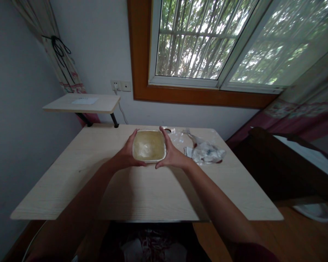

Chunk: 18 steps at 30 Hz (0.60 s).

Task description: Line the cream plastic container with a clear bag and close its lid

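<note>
A square plastic tub [149,145] with a white rim and a pale yellow, glossy content stands at the far middle of the light wood-grain desk [142,193]. My left hand [128,151] grips its left side, fingers curling over the rim. My right hand [171,151] holds its right side the same way. Whether the tub rests on the desk or is slightly lifted, I cannot tell. A crumpled clear plastic bag [203,151] with white tissue lies just right of my right hand, not touching it.
A small raised shelf [82,103] with a white paper on it stands behind the desk's left corner. A wall socket [116,85] sits above it. A window with an orange frame [207,98] fills the upper right. A dark bed frame [270,163] stands to the right.
</note>
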Tool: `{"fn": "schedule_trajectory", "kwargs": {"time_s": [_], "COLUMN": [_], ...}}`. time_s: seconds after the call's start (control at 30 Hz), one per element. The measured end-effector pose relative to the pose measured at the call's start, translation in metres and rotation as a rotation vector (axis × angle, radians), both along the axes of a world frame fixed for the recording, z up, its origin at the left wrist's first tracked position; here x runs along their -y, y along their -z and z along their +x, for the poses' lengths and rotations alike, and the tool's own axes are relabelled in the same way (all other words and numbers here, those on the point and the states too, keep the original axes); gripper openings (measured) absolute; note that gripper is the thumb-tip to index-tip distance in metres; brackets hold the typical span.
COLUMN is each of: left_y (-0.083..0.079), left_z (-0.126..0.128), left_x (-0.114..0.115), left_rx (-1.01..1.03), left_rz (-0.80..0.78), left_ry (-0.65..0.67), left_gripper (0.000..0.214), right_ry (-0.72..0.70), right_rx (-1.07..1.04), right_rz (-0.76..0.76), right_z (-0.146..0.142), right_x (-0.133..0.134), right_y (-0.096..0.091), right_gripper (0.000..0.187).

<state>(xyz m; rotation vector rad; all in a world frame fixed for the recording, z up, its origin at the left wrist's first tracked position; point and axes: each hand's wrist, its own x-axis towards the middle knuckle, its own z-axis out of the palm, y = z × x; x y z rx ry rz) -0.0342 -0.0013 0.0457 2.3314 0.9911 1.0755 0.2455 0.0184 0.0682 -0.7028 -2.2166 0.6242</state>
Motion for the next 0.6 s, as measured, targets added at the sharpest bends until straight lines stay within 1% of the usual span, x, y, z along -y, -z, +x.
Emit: {"fn": "schedule_trajectory", "kwargs": {"time_s": [0.07, 0.17, 0.27, 0.33, 0.47, 0.6], "left_y": [0.002, 0.004, 0.001, -0.001, -0.001, 0.008], "left_z": [0.0, 0.001, 0.003, 0.004, 0.003, -0.002], "left_x": [0.0, -0.001, -0.001, 0.0, 0.001, 0.0], "left_rx": [0.092, 0.156, 0.163, 0.155, 0.157, 0.152], "left_rz": [-0.067, -0.083, -0.079, -0.068, -0.072, -0.114], "left_ry": [0.003, 0.008, 0.002, -0.005, -0.015, -0.008], "left_gripper": [0.144, 0.147, 0.145, 0.145, 0.148, 0.157], "right_ry": [-0.023, -0.021, 0.017, 0.049, 0.081, 0.055], "right_rx": [0.009, -0.009, -0.04, -0.06, -0.105, -0.164], "right_rz": [0.01, 0.026, 0.049, 0.051, -0.014, -0.116], "right_z": [0.002, 0.003, 0.0, -0.003, -0.006, -0.004], "right_x": [0.002, 0.004, 0.004, 0.003, 0.001, 0.002], "right_y": [-0.002, -0.002, 0.003, 0.009, 0.021, 0.028], "right_gripper": [0.157, 0.151, 0.145, 0.146, 0.153, 0.153]}}
